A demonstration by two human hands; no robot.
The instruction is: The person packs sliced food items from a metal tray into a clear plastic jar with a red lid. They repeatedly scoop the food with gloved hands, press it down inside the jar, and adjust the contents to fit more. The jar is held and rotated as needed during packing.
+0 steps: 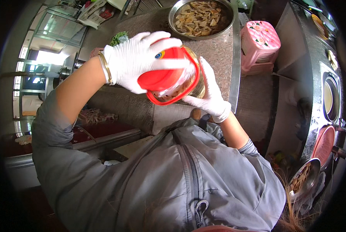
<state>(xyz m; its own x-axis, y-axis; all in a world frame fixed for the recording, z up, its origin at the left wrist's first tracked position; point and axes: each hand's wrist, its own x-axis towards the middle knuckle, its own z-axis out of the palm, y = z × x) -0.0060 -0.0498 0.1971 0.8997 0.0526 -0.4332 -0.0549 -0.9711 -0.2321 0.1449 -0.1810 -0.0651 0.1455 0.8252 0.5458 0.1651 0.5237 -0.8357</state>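
My left hand (pixel 142 62), in a white glove with a gold-coloured bangle at the wrist, has its fingers spread over the red lid (pixel 161 78) of a jar. The lid carries a small blue and yellow emblem. From the right side my right hand (pixel 209 92), also white-gloved, holds the clear jar (pixel 198 87) by its wall. A red rim runs around the jar's mouth, and pale pieces show just inside it. The jar is tilted towards me, above the near edge of the stone counter. Whether the lid is loose from the jar I cannot tell.
A steel basin (pixel 203 18) of cut pieces in liquid stands on the speckled counter (pixel 216 55), with green leaves (pixel 119 37) farther left. To the right are pink plastic stools (pixel 261 43), a dark worktop with a sink (pixel 331 95), and a metal bowl (pixel 305 179).
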